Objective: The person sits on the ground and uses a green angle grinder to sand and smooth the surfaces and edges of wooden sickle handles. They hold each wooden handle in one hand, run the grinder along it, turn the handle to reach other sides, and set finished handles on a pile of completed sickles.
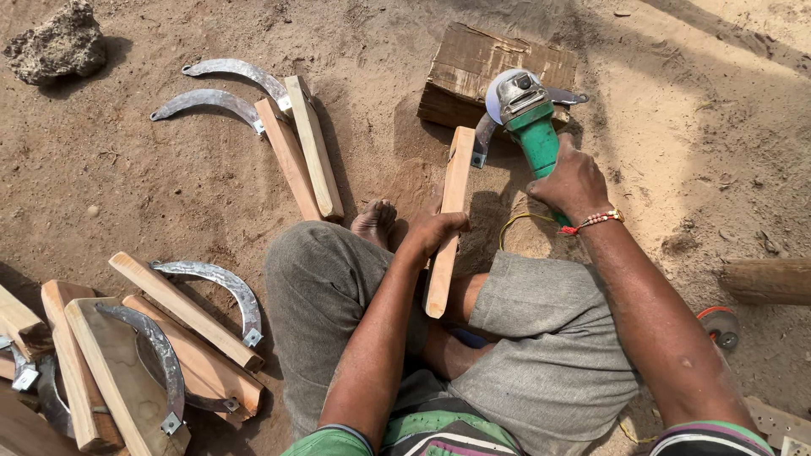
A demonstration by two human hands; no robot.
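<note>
Right hand: grip closed round the green body of an angle grinder, disc end pointed away from the person, yellow cord trailing beneath.

Left hand: grip closed round the pale wooden handle of a sickle, about midway along it; the handle's near end rests over the lap, its far end reaches to the grinder head.

Sickle blade: mostly hidden under the grinder disc, lying against a weathered wooden block that props the work on the sandy ground.

Step in hand, as judged: grinding the blade edge near its collar. The next move seems to call for a steady hold on the handle and a light, even sweep of the disc along the curve.

Further out: two finished sickles side by side ahead-left; a pile of sickles at near left; a rock at far left; a spare disc at right.
</note>
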